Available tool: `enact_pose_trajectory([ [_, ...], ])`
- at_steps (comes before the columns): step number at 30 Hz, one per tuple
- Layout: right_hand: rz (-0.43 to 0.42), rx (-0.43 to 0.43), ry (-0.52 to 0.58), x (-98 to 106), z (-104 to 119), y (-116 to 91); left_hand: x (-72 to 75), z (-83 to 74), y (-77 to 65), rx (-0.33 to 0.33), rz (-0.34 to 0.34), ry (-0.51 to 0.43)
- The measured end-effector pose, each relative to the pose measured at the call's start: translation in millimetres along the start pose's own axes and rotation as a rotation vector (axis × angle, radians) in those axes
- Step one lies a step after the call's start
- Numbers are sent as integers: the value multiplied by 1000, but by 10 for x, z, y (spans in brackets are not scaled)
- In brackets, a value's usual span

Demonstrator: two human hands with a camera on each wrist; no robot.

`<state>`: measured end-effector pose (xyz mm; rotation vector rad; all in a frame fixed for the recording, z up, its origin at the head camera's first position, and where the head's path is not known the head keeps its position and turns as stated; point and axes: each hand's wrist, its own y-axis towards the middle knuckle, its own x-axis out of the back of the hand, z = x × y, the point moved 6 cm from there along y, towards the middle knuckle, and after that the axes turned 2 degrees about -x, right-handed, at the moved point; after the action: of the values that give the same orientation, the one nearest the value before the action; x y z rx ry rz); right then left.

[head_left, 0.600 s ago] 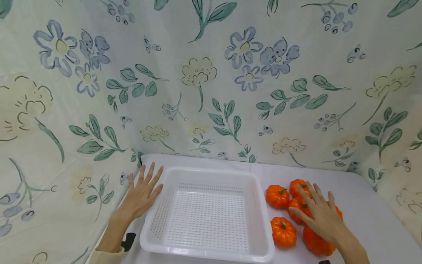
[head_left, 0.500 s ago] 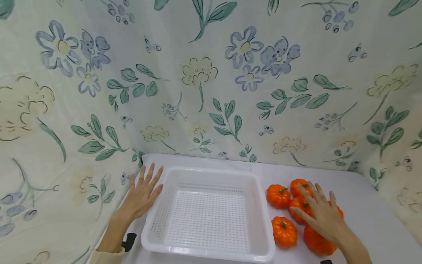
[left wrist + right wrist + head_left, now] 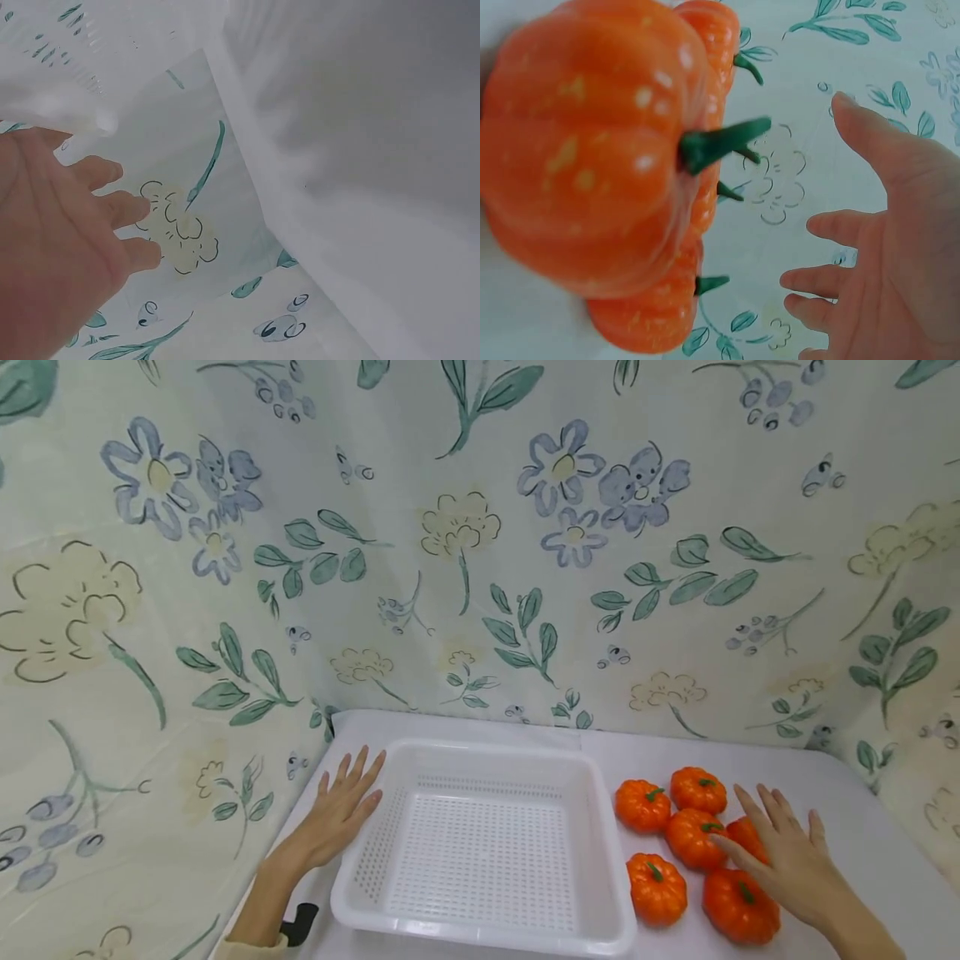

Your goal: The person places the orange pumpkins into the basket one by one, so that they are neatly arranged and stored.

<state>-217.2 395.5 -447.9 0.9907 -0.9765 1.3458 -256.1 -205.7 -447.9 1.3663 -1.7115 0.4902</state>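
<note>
My left hand [image 3: 333, 814] is held beside the left rim of a white perforated plastic basket [image 3: 480, 860], fingers extended and holding nothing. Whether it touches the rim I cannot tell. To the basket's right sit several small orange pumpkins with green stems, among them a front-left pumpkin [image 3: 657, 890], a back pumpkin [image 3: 698, 790] and a front-right pumpkin [image 3: 741, 906]. Over the group's right side spreads my right hand [image 3: 795, 864], partly hiding one pumpkin [image 3: 747, 838]. In the right wrist view a pumpkin [image 3: 592, 150] looms close, apart from the spread, bare fingers.
Everything stands on a white-covered table [image 3: 832, 802]. A flower-printed cloth [image 3: 465, 568] hangs behind the table and along its sides. The basket takes up the middle, its near rim close to the bottom of the view.
My right hand has moved to the right, uncovering more of the pumpkins. The left hand has dropped slightly beside the basket. The head view has shifted a little; basket and pumpkins stay put.
</note>
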Motion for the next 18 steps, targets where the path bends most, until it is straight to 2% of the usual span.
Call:
enact_pose_trajectory([
  [11, -5, -65, 15, 32, -325, -95, -31, 8, -16, 9, 22, -83],
  [18, -80, -67, -4, -26, -549, -231, -105, 98, -7, 27, 83, -198],
])
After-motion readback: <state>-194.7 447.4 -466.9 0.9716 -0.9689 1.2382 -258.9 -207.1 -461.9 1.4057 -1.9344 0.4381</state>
